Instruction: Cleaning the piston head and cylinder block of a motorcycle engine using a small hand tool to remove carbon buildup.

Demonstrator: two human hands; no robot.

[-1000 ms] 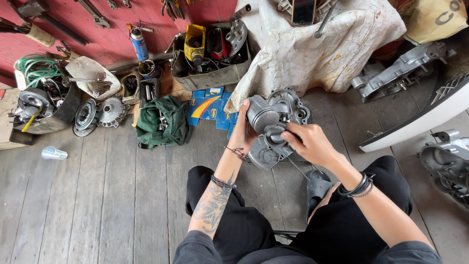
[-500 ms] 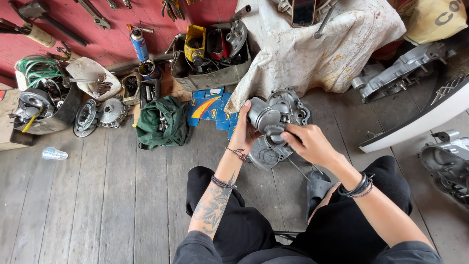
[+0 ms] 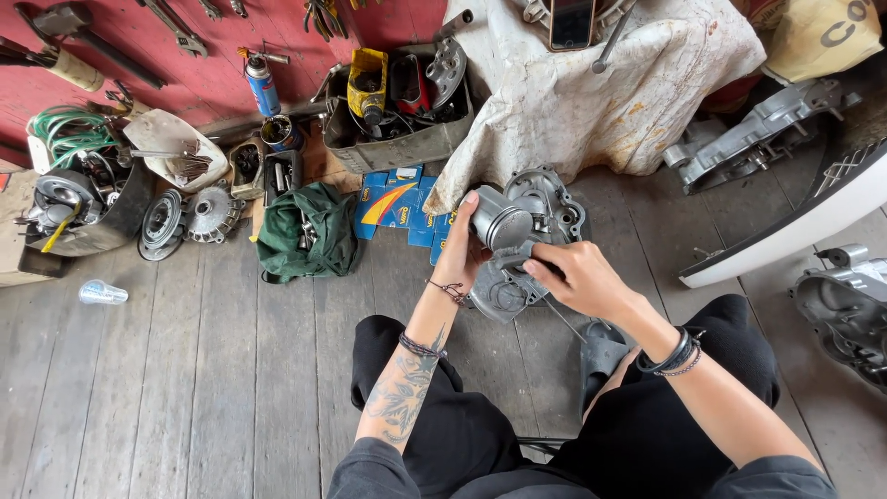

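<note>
Centre frame: left hand still cupping the metal cylinder, right hand now clamped lower on the engine casing, barely shifted.

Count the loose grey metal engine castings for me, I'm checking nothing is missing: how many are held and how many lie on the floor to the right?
Held engine part, left hand and right hand on it: 1
Casing by the cloth: 1
Casing at the right edge: 1
Total: 3

Grey plank floor: green bag, clear bottle (lying), grey housing.
</note>
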